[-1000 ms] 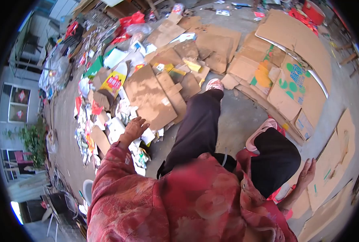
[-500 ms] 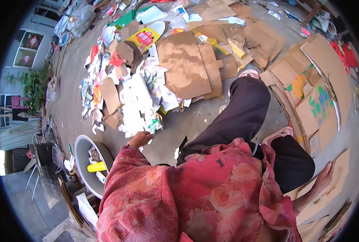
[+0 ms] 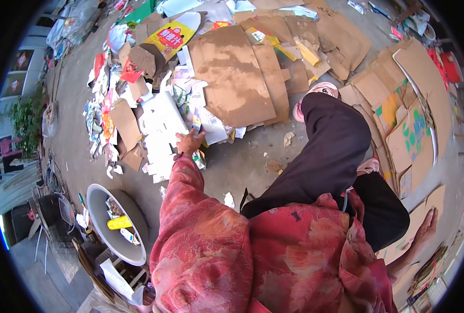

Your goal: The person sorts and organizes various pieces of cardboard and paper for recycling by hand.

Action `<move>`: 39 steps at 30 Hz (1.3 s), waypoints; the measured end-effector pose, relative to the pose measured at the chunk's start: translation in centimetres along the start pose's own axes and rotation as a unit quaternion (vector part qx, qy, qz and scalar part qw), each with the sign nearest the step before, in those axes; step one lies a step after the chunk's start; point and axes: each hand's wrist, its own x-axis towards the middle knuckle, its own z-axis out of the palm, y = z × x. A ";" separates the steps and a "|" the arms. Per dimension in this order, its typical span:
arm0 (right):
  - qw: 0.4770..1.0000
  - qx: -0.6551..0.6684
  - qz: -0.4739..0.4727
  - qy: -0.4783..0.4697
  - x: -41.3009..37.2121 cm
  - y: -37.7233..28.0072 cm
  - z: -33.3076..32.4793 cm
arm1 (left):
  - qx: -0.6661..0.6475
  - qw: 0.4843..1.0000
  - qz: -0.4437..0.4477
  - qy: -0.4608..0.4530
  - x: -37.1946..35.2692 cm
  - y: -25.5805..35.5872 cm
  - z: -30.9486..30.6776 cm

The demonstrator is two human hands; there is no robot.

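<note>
My left hand (image 3: 190, 142) reaches out over the near edge of the scrap pile, at the lower end of a white sheet (image 3: 161, 116). Its fingers are apart and nothing shows in them. Small white paper scraps lie just below and left of it. Up and to the right of that hand is a large, stained brown cardboard piece (image 3: 232, 75). My right hand (image 3: 426, 229) is at the lower right, beside flat cardboard (image 3: 427, 202), with its fingers extended and nothing visible in it.
A grey basin (image 3: 92, 208) holding a yellow object (image 3: 119, 223) stands at the lower left. Stacked cardboard (image 3: 393, 117) lies on the right, with a red container (image 3: 451, 67) behind it. A yellow printed piece (image 3: 170, 37) lies atop the pile.
My left hand has moved forward to the white papers, with its arm now stretched out. The view has shifted, and my bent leg appears farther right. My right hand stays at the lower right.
</note>
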 end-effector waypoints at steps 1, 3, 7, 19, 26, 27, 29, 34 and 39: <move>1.000 -0.014 0.001 -0.008 0.0 -0.4 -0.3 | -0.009 1.000 -0.003 -0.007 3.2 -1.6 2.4; 0.999 -0.031 0.000 -0.015 0.2 -0.1 -0.5 | 0.160 0.966 0.202 -0.018 3.7 -2.4 2.1; 1.000 -0.021 0.003 -0.013 0.1 -0.7 -0.5 | -0.109 0.966 0.042 0.231 1.5 -0.4 -1.0; 0.973 0.108 0.161 0.128 -8.2 3.4 0.7 | 0.056 0.884 0.457 0.082 3.9 14.2 -11.9; 0.894 0.077 0.441 -0.002 -25.9 8.6 3.7 | 0.164 0.809 0.565 0.014 -8.3 30.9 -15.4; 0.878 0.111 0.466 -0.007 -28.1 9.0 5.3 | 0.162 0.812 0.560 0.015 -10.7 33.1 -16.2; 0.864 0.139 0.483 -0.038 -31.8 9.5 8.0 | 0.150 0.800 0.580 0.025 -12.7 36.7 -16.7; 0.858 0.182 0.477 -0.045 -33.2 8.8 9.5 | 0.126 0.746 0.653 0.008 -17.8 44.8 -18.0; 0.802 0.281 0.501 0.166 -34.3 11.6 7.5 | 0.090 0.667 0.740 0.002 -25.1 51.5 -17.4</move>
